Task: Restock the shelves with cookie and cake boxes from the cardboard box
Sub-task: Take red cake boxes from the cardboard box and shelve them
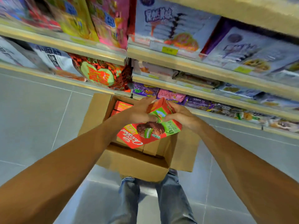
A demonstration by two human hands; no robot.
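Observation:
An open cardboard box (134, 164) stands on the floor by my feet, with several red cake boxes (122, 106) still inside at its far end. Above it I hold a red and green cake box (148, 131) with a chocolate pie pictured on its front. A second, smaller-looking red and green box (159, 107) stands on top of it between my hands. My left hand (139, 110) grips the boxes from the left and my right hand (182, 117) grips them from the right. The shelves (178, 89) rise just beyond.
The shelves are packed with goods: purple and pink packets (169, 95) on the lowest one, pale blue boxes (174, 28) higher up, bright snack bags (100, 73) to the left. Grey floor tiles (40, 110) spread left of the cardboard box. My jeans-clad legs (161, 199) stand behind it.

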